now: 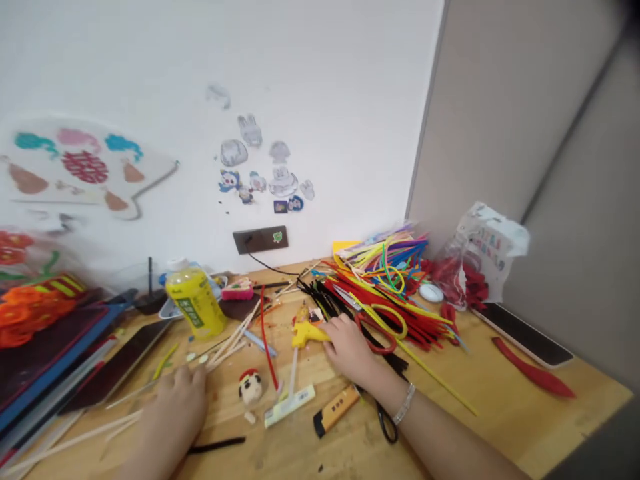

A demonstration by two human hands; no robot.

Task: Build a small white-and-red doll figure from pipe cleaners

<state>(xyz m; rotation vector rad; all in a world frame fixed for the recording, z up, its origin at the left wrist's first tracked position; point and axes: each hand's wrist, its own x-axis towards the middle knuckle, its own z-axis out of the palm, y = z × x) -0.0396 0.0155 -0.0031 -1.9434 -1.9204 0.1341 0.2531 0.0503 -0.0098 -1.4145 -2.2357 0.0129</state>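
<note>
My right hand (347, 350) is closed round the handle of a small yellow glue gun (306, 333). A pale, translucent glue stick (293, 372) stands out from the gun toward me. My left hand (177, 410) rests low over the table at the left, its fingers curled; what they hold, if anything, is hidden. Between my hands lie a small doll head (250, 387) with red on top, a pale yellow-green box (290, 405) and an orange-yellow box cutter or similar tool (337, 410). Near my left hand are a black pipe cleaner (217, 445) and pale sticks (85, 430).
Bundled pipe cleaners (395, 293) in many colours fill the back right, with scissors (383, 327) on them. A yellow bottle (196, 300) stands at the back left. Farther right lie a phone (525, 333) and a red curved strip (533, 373). Folders (50, 360) and orange flowers (33, 313) occupy the left.
</note>
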